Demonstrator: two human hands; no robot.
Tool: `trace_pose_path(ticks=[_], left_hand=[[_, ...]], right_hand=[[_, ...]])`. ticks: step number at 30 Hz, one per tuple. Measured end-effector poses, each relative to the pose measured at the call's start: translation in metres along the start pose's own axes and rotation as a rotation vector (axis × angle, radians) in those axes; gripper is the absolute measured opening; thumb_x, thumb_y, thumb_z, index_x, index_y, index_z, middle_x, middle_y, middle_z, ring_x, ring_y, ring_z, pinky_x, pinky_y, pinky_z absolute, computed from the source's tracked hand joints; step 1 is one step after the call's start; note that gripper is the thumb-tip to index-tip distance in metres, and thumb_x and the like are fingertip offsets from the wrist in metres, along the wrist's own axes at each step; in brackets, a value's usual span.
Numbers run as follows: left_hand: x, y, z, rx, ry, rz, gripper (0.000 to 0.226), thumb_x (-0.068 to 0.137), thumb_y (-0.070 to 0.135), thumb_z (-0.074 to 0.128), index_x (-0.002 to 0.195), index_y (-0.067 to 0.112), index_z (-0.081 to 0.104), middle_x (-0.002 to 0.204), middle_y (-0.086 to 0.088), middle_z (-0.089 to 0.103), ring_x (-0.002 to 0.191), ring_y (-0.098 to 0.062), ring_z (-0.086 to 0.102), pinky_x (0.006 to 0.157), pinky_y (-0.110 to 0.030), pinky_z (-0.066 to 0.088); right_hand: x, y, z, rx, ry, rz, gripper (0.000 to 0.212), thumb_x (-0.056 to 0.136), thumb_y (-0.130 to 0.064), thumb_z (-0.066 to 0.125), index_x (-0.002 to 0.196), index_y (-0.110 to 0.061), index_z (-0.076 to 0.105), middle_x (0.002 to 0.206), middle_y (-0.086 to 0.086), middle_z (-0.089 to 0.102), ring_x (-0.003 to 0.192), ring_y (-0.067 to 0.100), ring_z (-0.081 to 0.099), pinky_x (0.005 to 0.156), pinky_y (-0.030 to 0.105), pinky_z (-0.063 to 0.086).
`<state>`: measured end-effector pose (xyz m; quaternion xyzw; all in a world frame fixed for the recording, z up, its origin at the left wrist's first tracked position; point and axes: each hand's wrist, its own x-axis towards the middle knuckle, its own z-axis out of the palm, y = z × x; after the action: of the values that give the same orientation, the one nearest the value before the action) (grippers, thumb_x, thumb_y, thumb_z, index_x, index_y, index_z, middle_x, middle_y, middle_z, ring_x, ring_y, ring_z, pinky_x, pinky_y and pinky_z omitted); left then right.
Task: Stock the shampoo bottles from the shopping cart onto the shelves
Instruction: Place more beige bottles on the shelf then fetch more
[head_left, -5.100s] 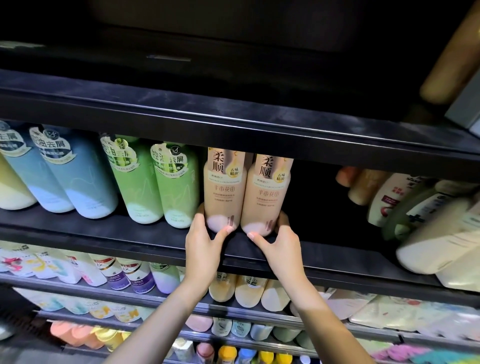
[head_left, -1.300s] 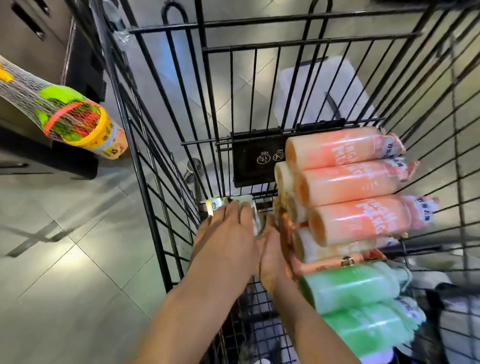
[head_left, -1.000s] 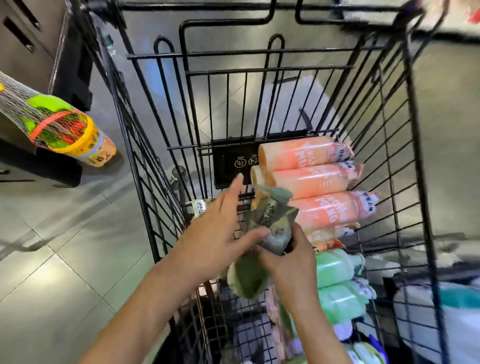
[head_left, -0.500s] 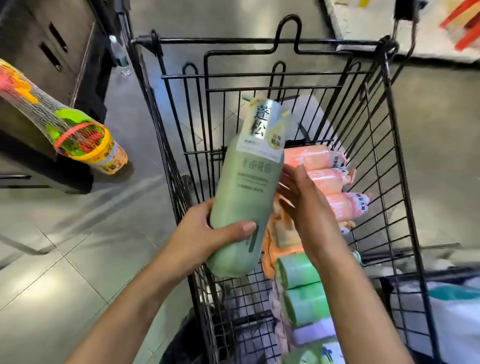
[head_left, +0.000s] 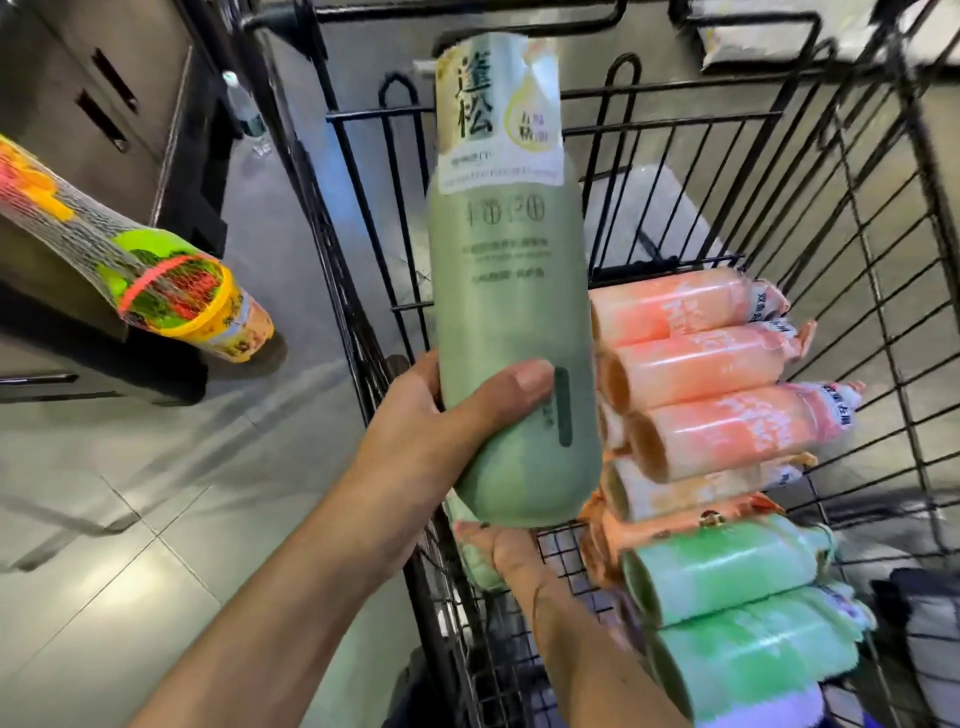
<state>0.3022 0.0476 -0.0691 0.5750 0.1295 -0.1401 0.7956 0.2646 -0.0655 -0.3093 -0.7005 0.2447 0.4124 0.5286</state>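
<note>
One tall sage-green plastic shampoo bottle (head_left: 511, 332) with a white paper label wrapped round its neck stands upright above the near left corner of the black wire shopping cart (head_left: 883, 270). The left hand (head_left: 441, 431) grips the bottle's lower body, thumb pressed across the front and fingers curled behind. The right hand (head_left: 511, 553) sits directly under the bottle's base, palm up; its grip there is mostly hidden by the bottle, so whether the fingers curl round anything cannot be told. A second pale green shape shows just beside that hand, too hidden to name.

Inside the cart, to the right of the held bottle, lie several peach-orange shrink-wrapped shampoo bottles (head_left: 717, 364) stacked on their sides, bases turned toward the held bottle and caps pointing to the cart's right wall. Nearer than these, still inside the cart, lie two bright mint-green wrapped bottles (head_left: 727, 577), also on their sides, one in front of the other. A crumpled orange wrapper edge (head_left: 623, 525) shows between the peach stack and the green pair.

Left of the cart, outside its wire wall, a white mesh net bag (head_left: 156, 280) holding bright plastic toys, including a yellow-rimmed bucket, hangs at a slant above the grey tiled floor (head_left: 104, 519). Behind the net bag stands a dark cabinet (head_left: 104, 104) with slot openings.
</note>
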Motion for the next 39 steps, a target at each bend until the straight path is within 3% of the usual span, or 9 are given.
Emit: trace_pose_path(ticks=[1, 4, 8, 12, 17, 24, 29, 33, 39], left_hand=[[0.0, -0.002, 0.001, 0.009, -0.004, 0.001, 0.033, 0.055, 0.039, 0.075, 0.086, 0.027, 0.072, 0.087, 0.003, 0.076, 0.077, -0.012, 0.072, 0.06, -0.02, 0.054], [-0.001, -0.005, 0.002, 0.038, -0.017, 0.001, 0.043, 0.053, 0.043, 0.072, 0.092, 0.026, 0.068, 0.088, 0.003, 0.075, 0.077, -0.012, 0.072, 0.059, -0.02, 0.054], [-0.002, -0.005, 0.003, 0.068, -0.027, -0.011, 0.043, 0.051, 0.045, 0.071, 0.091, 0.028, 0.068, 0.088, 0.005, 0.075, 0.078, -0.01, 0.072, 0.059, -0.018, 0.054], [-0.008, 0.0, 0.009, 0.175, -0.013, -0.032, 0.059, 0.05, 0.051, 0.07, 0.101, 0.022, 0.063, 0.088, 0.005, 0.075, 0.077, -0.009, 0.072, 0.057, -0.018, 0.052], [-0.035, 0.015, 0.029, 0.301, -0.07, -0.095, 0.068, 0.045, 0.058, 0.072, 0.1, 0.019, 0.063, 0.087, 0.003, 0.075, 0.076, -0.015, 0.072, 0.057, -0.02, 0.054], [-0.131, 0.022, 0.092, 0.347, -0.268, -0.166, 0.099, 0.025, 0.074, 0.08, 0.102, 0.014, 0.065, 0.089, -0.005, 0.075, 0.077, -0.021, 0.072, 0.058, -0.027, 0.056], [-0.215, -0.014, 0.139, 0.416, -0.469, -0.207, 0.099, 0.024, 0.07, 0.082, 0.102, 0.012, 0.067, 0.089, -0.007, 0.076, 0.076, -0.022, 0.072, 0.063, -0.034, 0.056], [-0.308, -0.053, 0.176, 0.425, -0.631, -0.238, 0.104, 0.018, 0.068, 0.084, 0.104, 0.012, 0.065, 0.091, -0.01, 0.075, 0.074, -0.022, 0.072, 0.059, -0.031, 0.056], [-0.455, -0.115, 0.23, 0.515, -0.904, -0.351, 0.089, 0.023, 0.05, 0.088, 0.097, 0.005, 0.066, 0.073, -0.008, 0.074, 0.06, -0.018, 0.07, 0.048, -0.028, 0.055]], right_hand=[[-0.001, 0.0, 0.0, 0.037, -0.007, 0.022, 0.03, 0.087, 0.009, 0.06, 0.07, -0.014, 0.068, 0.064, -0.009, 0.063, 0.057, 0.0, 0.059, 0.055, 0.013, 0.053], [-0.015, 0.002, -0.006, 0.141, 0.003, -0.005, 0.029, 0.08, 0.015, 0.064, 0.096, -0.009, 0.058, 0.081, -0.006, 0.059, 0.059, -0.004, 0.061, 0.052, 0.005, 0.048], [-0.047, 0.007, -0.015, 0.095, 0.113, 0.06, 0.032, 0.071, -0.02, 0.082, 0.091, -0.02, 0.057, 0.083, -0.011, 0.062, 0.069, 0.001, 0.057, 0.054, 0.009, 0.043], [-0.118, 0.002, -0.039, 0.235, 0.134, 0.011, 0.054, 0.073, -0.018, 0.082, 0.113, -0.009, 0.048, 0.094, -0.003, 0.063, 0.068, -0.001, 0.064, 0.054, 0.011, 0.047], [-0.229, -0.001, -0.066, 0.355, 0.257, -0.133, 0.082, 0.041, -0.044, 0.081, 0.114, -0.017, 0.056, 0.095, -0.002, 0.072, 0.075, 0.006, 0.07, 0.061, 0.021, 0.054], [-0.368, 0.022, -0.105, 0.614, 0.496, -0.302, 0.07, 0.046, -0.03, 0.083, 0.111, -0.015, 0.058, 0.09, 0.002, 0.074, 0.076, 0.014, 0.07, 0.065, 0.031, 0.057], [-0.461, 0.086, -0.114, 0.689, 0.742, -0.397, 0.058, 0.048, -0.023, 0.078, 0.101, -0.014, 0.056, 0.085, -0.002, 0.071, 0.069, 0.007, 0.067, 0.061, 0.024, 0.054], [-0.546, 0.175, -0.094, 0.783, 0.937, -0.443, 0.074, 0.036, -0.045, 0.077, 0.1, -0.012, 0.057, 0.092, 0.007, 0.07, 0.07, 0.009, 0.065, 0.062, 0.025, 0.054], [-0.673, 0.316, -0.033, 1.029, 1.139, -0.463, 0.076, 0.034, -0.036, 0.079, 0.103, -0.009, 0.061, 0.078, -0.003, 0.073, 0.063, 0.003, 0.067, 0.055, 0.017, 0.05]])
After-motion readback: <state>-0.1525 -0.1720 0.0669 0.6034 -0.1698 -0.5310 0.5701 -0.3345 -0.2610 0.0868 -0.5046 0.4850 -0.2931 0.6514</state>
